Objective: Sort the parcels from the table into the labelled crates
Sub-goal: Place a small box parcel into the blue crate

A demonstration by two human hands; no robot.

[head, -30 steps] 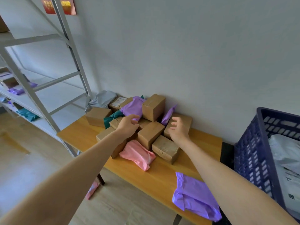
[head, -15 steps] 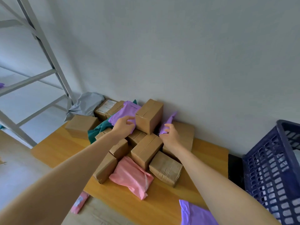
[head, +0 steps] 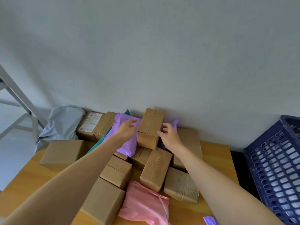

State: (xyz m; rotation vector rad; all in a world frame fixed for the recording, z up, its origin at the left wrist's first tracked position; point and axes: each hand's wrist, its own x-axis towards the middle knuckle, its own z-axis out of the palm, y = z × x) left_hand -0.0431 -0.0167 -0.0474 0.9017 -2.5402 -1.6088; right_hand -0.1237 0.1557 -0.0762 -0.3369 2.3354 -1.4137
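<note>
Head view, centre of frame: caught the left hand [head: 125,131] and right hand [head: 168,135] apart, fingers loosely splayed, flanking the topmost cardboard box [head: 150,125] on the parcel heap against the wall, gripping nothing. Read as lining up a two-sided lift, probably because perched highest and free to come away. Placed the left hand over a purple mailer [head: 125,143]. Noted the blue crate [head: 276,159] at right edge, beside the bench [head: 214,153].

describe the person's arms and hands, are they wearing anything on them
The left arm and right arm are bare as far as the view shows, with no sleeves. The left hand and right hand are bare too: no gloves, watch, bracelet or rings visible.
</note>
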